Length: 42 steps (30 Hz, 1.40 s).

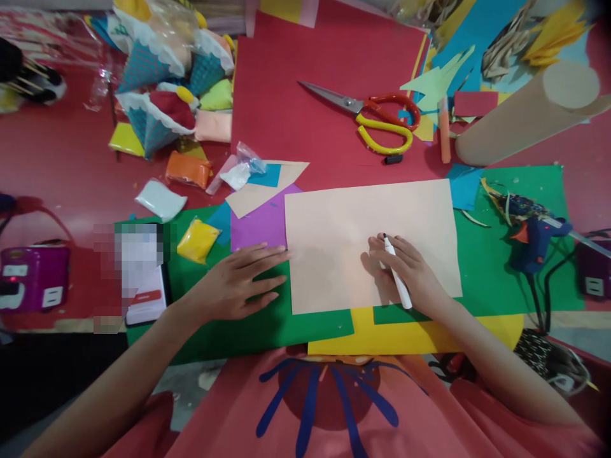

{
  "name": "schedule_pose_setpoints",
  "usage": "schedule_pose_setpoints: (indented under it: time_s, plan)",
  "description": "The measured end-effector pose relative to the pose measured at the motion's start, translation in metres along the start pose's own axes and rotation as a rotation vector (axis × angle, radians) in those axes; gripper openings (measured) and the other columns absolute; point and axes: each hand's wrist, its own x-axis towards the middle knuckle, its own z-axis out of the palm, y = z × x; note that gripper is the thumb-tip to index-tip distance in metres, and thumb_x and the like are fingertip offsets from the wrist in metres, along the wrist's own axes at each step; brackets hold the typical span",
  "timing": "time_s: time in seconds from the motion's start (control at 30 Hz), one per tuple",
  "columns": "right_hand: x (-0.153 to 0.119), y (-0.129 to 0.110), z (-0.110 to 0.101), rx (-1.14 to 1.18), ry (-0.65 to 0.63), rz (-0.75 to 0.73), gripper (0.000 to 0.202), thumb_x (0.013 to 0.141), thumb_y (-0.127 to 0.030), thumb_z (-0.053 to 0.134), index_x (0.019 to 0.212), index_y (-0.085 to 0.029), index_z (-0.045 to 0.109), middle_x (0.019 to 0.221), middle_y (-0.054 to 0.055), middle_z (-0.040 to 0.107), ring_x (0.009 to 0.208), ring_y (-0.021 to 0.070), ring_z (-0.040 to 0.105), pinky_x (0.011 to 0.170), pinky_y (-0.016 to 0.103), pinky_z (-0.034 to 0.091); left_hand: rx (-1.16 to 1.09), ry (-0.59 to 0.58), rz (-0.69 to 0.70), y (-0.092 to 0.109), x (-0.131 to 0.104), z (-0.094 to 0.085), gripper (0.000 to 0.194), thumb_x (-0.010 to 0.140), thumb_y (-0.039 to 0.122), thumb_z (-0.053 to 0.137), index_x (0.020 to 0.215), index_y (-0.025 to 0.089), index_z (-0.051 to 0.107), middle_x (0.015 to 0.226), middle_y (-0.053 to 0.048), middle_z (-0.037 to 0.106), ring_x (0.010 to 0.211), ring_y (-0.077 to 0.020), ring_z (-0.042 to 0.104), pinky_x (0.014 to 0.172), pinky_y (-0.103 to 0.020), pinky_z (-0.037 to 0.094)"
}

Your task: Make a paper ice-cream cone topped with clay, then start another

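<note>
A beige sheet of paper (334,248) lies in front of me, partly over green paper (315,327) and a purple piece (258,222). My right hand (410,273) rests on the sheet's right half and holds a white marker (400,283), its dark tip uncapped and pointing away from me. My left hand (243,280) is at the sheet's left edge, palm down with its fingers spread, holding nothing. A small black cap (393,159) lies beyond the sheet, just below the scissors (356,105) with red and yellow handles.
At the right are a blue glue gun (534,245) and a rolled beige tube (515,124). On the left lie a phone (147,292), a yellow packet (198,240), an orange packet (188,169) and cone-shaped crafts (160,117). Yellow paper (410,335) lines the near edge.
</note>
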Motion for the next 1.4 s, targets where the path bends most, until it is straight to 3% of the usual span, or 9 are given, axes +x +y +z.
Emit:
schedule_pose_setpoints:
  time_s: [0.07, 0.27, 0.53, 0.7, 0.87, 1.0, 1.17, 1.27, 1.4]
  plan:
    - [0.0, 0.0, 0.0, -0.003, 0.0, -0.001, 0.036, 0.092, -0.009, 0.052, 0.127, -0.019, 0.053, 0.132, 0.016, 0.068, 0.127, 0.0316, 0.063, 0.101, 0.056, 0.056, -0.004, 0.009, 0.005, 0.0, -0.003, -0.001, 0.015, 0.093, 0.025, 0.055, 0.094, 0.022, 0.07, 0.135, -0.007, 0.064, 0.129, -0.022, 0.057, 0.112, -0.04, 0.046]
    - [0.0, 0.001, 0.001, 0.0, 0.002, 0.004, 0.038, 0.092, -0.01, 0.053, 0.13, -0.019, 0.052, 0.133, 0.016, 0.066, 0.129, 0.0311, 0.061, 0.102, 0.056, 0.056, 0.082, -0.044, -0.025, 0.0, -0.004, 0.0, 0.026, 0.096, 0.031, 0.051, 0.117, 0.028, 0.066, 0.138, -0.003, 0.063, 0.131, -0.0197, 0.055, 0.119, -0.038, 0.035]
    - [-0.001, 0.001, 0.002, -0.023, -0.002, -0.014, 0.04, 0.093, -0.01, 0.053, 0.132, -0.019, 0.052, 0.135, 0.014, 0.066, 0.131, 0.0304, 0.059, 0.103, 0.055, 0.055, -0.034, -0.071, -0.014, 0.012, 0.007, 0.004, 0.016, 0.093, 0.025, 0.054, 0.094, 0.023, 0.07, 0.133, 0.001, 0.068, 0.133, -0.0146, 0.053, 0.129, -0.031, 0.013]
    - [0.0, -0.008, -0.005, 0.018, -0.017, -0.023, 0.038, 0.092, -0.01, 0.055, 0.129, -0.019, 0.056, 0.132, 0.015, 0.067, 0.13, 0.0297, 0.06, 0.105, 0.053, 0.054, -0.21, -0.012, -0.033, 0.016, 0.021, -0.01, 0.017, 0.093, 0.019, 0.053, 0.104, 0.02, 0.066, 0.116, -0.001, 0.076, 0.12, -0.0164, 0.063, 0.122, -0.035, 0.032]
    - [0.001, -0.014, -0.016, 0.235, -0.061, 0.051, 0.045, 0.093, -0.008, 0.052, 0.134, -0.025, 0.056, 0.131, 0.012, 0.068, 0.122, 0.0242, 0.066, 0.098, 0.041, 0.06, -0.377, 0.004, -0.147, 0.014, 0.039, -0.02, 0.015, 0.096, 0.021, 0.05, 0.101, 0.023, 0.065, 0.097, 0.0, 0.076, 0.096, -0.0139, 0.069, 0.102, -0.032, 0.05]
    - [0.0, -0.007, -0.012, 0.411, 0.044, 0.247, 0.038, 0.097, -0.017, 0.05, 0.134, -0.026, 0.055, 0.135, 0.011, 0.066, 0.124, 0.0232, 0.065, 0.101, 0.038, 0.058, -0.287, -0.112, -0.303, 0.014, 0.069, -0.009, 0.02, 0.099, 0.028, 0.047, 0.1, 0.017, 0.064, 0.099, -0.005, 0.073, 0.094, -0.0174, 0.068, 0.083, -0.029, 0.054]
    - [0.004, -0.004, -0.011, 0.414, 0.073, 0.304, 0.036, 0.098, -0.021, 0.05, 0.134, -0.025, 0.053, 0.132, 0.01, 0.068, 0.115, 0.0222, 0.07, 0.095, 0.034, 0.061, -0.137, -0.128, -0.263, 0.011, 0.11, 0.016, 0.022, 0.095, 0.017, 0.045, 0.106, 0.015, 0.064, 0.104, -0.008, 0.069, 0.101, -0.0226, 0.064, 0.093, -0.037, 0.05]
    - [0.013, -0.003, -0.02, 0.317, 0.069, 0.284, 0.035, 0.099, -0.02, 0.048, 0.133, -0.022, 0.053, 0.137, 0.014, 0.064, 0.116, 0.0237, 0.07, 0.094, 0.036, 0.061, -0.059, -0.16, -0.274, 0.009, 0.128, 0.025, 0.024, 0.095, 0.016, 0.044, 0.11, 0.013, 0.063, 0.111, -0.011, 0.067, 0.107, -0.0253, 0.062, 0.096, -0.04, 0.049]
    - [0.028, 0.01, -0.028, 0.089, -0.015, 0.11, 0.04, 0.096, -0.016, 0.053, 0.135, -0.022, 0.053, 0.142, 0.014, 0.06, 0.139, 0.0312, 0.051, 0.109, 0.051, 0.051, -0.021, -0.157, -0.299, 0.009, 0.138, 0.032, 0.032, 0.1, 0.026, 0.039, 0.12, 0.013, 0.061, 0.121, -0.015, 0.063, 0.115, -0.027, 0.059, 0.1, -0.042, 0.047]
